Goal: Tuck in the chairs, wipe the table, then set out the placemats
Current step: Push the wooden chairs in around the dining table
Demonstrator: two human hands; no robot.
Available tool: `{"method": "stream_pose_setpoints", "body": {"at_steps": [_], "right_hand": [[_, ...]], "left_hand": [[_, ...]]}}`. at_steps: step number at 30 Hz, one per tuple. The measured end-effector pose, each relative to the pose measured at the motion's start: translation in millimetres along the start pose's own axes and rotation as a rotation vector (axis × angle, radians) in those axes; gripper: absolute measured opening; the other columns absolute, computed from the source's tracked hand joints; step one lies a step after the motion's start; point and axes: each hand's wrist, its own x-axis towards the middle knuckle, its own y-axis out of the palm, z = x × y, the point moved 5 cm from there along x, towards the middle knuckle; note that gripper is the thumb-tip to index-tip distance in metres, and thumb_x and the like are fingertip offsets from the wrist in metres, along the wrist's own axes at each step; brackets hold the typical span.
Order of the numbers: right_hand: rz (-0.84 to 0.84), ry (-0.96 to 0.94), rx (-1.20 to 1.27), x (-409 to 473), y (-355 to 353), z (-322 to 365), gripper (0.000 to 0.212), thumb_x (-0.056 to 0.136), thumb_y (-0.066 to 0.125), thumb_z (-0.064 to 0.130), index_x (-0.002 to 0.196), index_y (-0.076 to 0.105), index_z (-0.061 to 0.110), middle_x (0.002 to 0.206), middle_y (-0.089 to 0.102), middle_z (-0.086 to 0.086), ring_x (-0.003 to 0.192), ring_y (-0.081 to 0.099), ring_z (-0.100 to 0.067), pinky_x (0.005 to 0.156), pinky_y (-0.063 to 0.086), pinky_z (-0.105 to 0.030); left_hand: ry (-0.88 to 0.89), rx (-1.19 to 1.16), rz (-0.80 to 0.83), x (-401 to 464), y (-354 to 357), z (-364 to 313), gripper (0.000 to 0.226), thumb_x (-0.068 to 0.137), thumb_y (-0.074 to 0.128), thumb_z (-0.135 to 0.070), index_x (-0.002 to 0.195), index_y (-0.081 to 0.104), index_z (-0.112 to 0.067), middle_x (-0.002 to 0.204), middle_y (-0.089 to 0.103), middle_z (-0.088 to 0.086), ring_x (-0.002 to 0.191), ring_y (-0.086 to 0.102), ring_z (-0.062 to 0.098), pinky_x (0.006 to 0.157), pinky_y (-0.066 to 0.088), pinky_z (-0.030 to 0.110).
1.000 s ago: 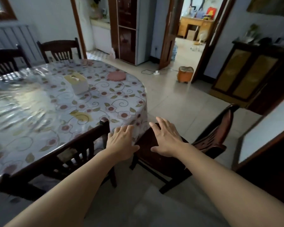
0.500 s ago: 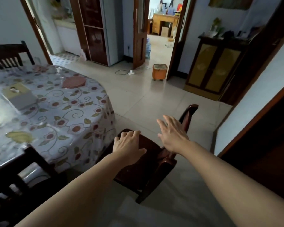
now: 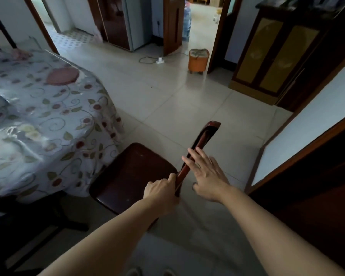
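Chair-tucking step. The left hand (image 3: 161, 191) is curled closed on the near end of the chair (image 3: 131, 172) backrest; the right hand (image 3: 206, 174) lies open and flat farther along the rail, gripping nothing. Next, probably a push left toward the table (image 3: 48, 116). Beyond the fingertips, an orange bin (image 3: 198, 60) sits well clear.

One head-worn wide-angle view only. Looks forward and steeply down from standing height. Near field: both forearms and a chair (image 3: 131, 172) close below. Table (image 3: 48, 124) at left edge; tiled floor (image 3: 167, 92) and doorways farther ahead. No second view.
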Motion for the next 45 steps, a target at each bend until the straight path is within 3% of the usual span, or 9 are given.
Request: {"method": "stream_pose_setpoints", "body": {"at_steps": [7,13,18,25,28,32,36,39,45], "right_hand": [[-0.073,-0.057,-0.061,31.0,-4.3,8.5,0.090,0.085,0.055,0.011,0.149,-0.007,0.023,0.156,-0.021,-0.006,0.140,-0.030,-0.024,0.115,-0.011,-0.043],[-0.192,-0.174,-0.078,95.8,-34.2,45.6,0.092,0.084,0.061,0.028,0.143,-0.010,0.027,0.155,-0.005,-0.010,0.142,-0.019,-0.028,0.114,-0.012,-0.043],[-0.235,-0.237,-0.136,159.4,-74.3,95.2,0.092,0.081,0.061,0.021,0.148,-0.002,0.018,0.150,0.007,-0.011,0.143,-0.009,-0.031,0.116,-0.010,-0.047],[-0.289,-0.366,-0.184,236.0,-111.9,142.7,0.080,0.084,0.060,0.031,0.147,0.014,0.016,0.140,0.026,-0.009,0.139,0.009,-0.030,0.115,-0.006,-0.044],[-0.288,-0.504,-0.182,272.3,-126.4,154.6,0.068,0.082,0.062,0.026,0.142,0.029,0.017,0.135,0.035,-0.007,0.133,0.023,-0.028,0.115,0.004,-0.042],[-0.282,-0.601,-0.173,331.8,-155.6,159.4,0.040,0.073,0.071,0.021,0.108,0.053,0.017,0.110,0.057,-0.003,0.108,0.050,-0.026,0.092,0.031,-0.033],[-0.144,-0.711,-0.303,385.7,-175.0,178.5,0.051,0.061,0.083,0.039,0.097,0.054,0.017,0.100,0.064,-0.001,0.095,0.060,-0.024,0.069,0.037,-0.031],[-0.114,-0.793,-0.326,402.0,-180.2,186.0,0.055,0.060,0.082,0.048,0.100,0.054,0.021,0.100,0.064,0.002,0.094,0.061,-0.022,0.067,0.042,-0.032],[-0.082,-0.926,-0.312,420.9,-191.7,225.1,0.052,0.063,0.080,0.048,0.086,0.041,0.024,0.098,0.061,0.003,0.093,0.058,-0.021,0.065,0.033,-0.029]], "left_hand": [[0.006,-0.001,-0.048,14.8,-7.5,7.6,0.040,0.081,0.059,-0.021,0.116,0.040,-0.016,0.101,0.065,0.009,0.096,0.061,0.033,0.070,0.041,0.034],[-0.026,-0.050,-0.027,32.5,-67.6,60.8,0.046,0.075,0.064,-0.030,0.116,0.045,-0.020,0.102,0.063,0.010,0.098,0.060,0.034,0.070,0.044,0.033],[-0.117,-0.057,-0.072,49.6,-122.6,124.7,0.057,0.076,0.064,-0.032,0.128,0.042,-0.026,0.111,0.061,0.006,0.105,0.059,0.031,0.072,0.043,0.031],[-0.345,-0.124,-0.306,76.9,-167.8,188.4,0.033,0.076,0.063,-0.024,0.107,0.052,-0.025,0.103,0.063,0.003,0.100,0.061,0.029,0.066,0.038,0.031],[-0.443,-0.136,-0.363,86.6,-183.6,216.2,0.033,0.073,0.067,-0.023,0.103,0.055,-0.025,0.100,0.062,0.003,0.097,0.061,0.028,0.066,0.037,0.031],[-0.559,-0.117,-0.376,101.1,-204.7,249.9,0.034,0.064,0.073,-0.023,0.095,0.061,-0.024,0.081,0.055,0.000,0.085,0.062,0.027,0.061,0.040,0.031],[-0.702,-0.076,-0.469,104.9,-216.0,274.0,0.036,0.064,0.072,-0.030,0.095,0.056,-0.025,0.081,0.055,0.000,0.083,0.061,0.027,0.058,0.036,0.031],[-0.745,-0.077,-0.498,106.7,-223.0,281.6,0.035,0.063,0.074,-0.032,0.091,0.054,-0.025,0.087,0.063,0.000,0.083,0.060,0.025,0.059,0.036,0.031],[-0.862,-0.144,-0.446,100.3,-248.9,317.9,0.039,0.058,0.082,-0.034,0.086,0.056,-0.024,0.089,0.062,-0.001,0.084,0.058,0.022,0.058,0.033,0.029]]}}
